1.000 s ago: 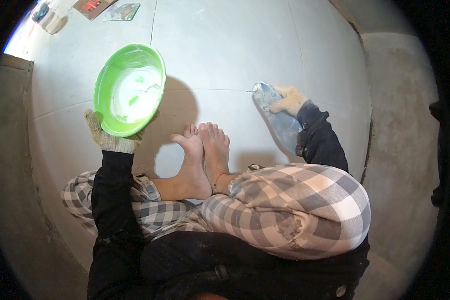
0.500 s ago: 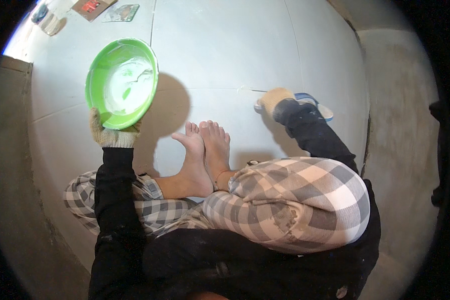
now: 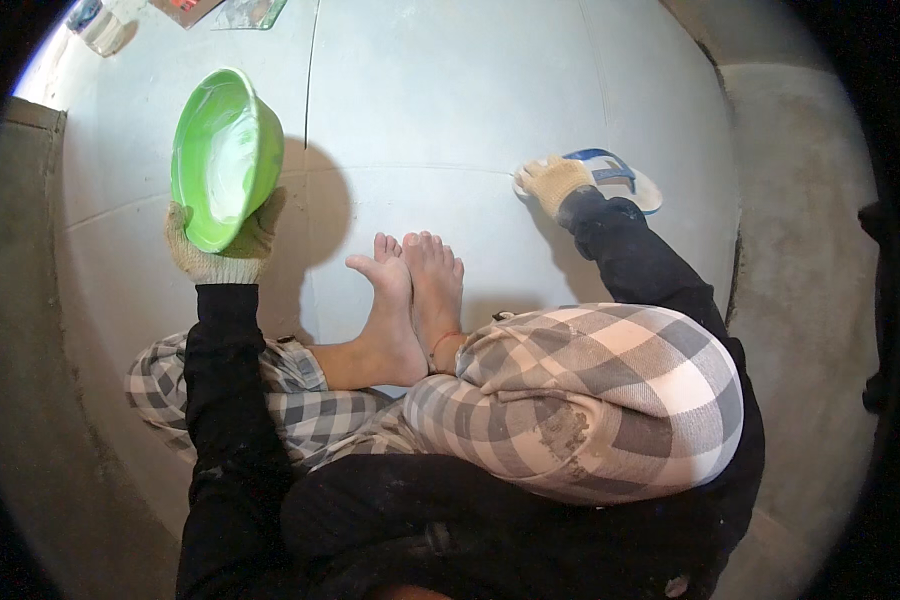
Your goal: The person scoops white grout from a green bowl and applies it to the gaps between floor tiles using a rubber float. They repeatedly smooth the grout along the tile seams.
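Note:
My left hand [image 3: 215, 245], in a cream knit glove, is closed round the lower side of a green plastic bowl [image 3: 264, 160]. The bowl is tipped so its opening faces left, and white paste [image 3: 232, 165] coats its inside. Out to the right, my gloved right hand [image 3: 555, 183] is low at the tiled floor, its fingers curled. Whatever those fingers hold is hidden. Right beside this hand lies a flip-flop [image 3: 648, 192] with a white sole and blue straps, partly covered by the hand.
My bare feet [image 3: 410, 300] and crossed legs in checked trousers [image 3: 610, 400] are between my arms. Pale large tiles [image 3: 440, 100] cover the floor. A clear container [image 3: 95, 28], brown cardboard [image 3: 185, 8] and a green-edged packet [image 3: 250, 12] lie far left. Grey walls [image 3: 800, 200] flank both sides.
The bowl has been tilted further, turning its opening leftward. My right hand has shifted slightly up in view; the thin dark edge seen beside its fingers no longer shows.

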The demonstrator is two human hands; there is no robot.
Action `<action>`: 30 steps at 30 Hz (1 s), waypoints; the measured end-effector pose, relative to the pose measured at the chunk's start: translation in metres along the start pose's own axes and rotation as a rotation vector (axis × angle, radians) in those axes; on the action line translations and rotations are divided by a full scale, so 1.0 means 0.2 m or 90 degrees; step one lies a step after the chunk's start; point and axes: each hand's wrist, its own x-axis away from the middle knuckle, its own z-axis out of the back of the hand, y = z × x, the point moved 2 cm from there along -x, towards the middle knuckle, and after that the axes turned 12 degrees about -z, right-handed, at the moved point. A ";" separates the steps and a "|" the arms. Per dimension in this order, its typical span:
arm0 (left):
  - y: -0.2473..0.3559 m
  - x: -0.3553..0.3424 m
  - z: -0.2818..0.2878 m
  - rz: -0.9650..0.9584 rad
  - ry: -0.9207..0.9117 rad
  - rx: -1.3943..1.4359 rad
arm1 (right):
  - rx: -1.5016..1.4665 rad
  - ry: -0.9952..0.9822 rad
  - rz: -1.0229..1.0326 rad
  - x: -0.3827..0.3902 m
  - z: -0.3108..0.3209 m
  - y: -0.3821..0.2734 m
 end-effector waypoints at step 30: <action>0.28 -0.02 -0.01 -0.226 -0.061 0.022 | -0.074 0.205 0.118 0.11 0.21 -0.25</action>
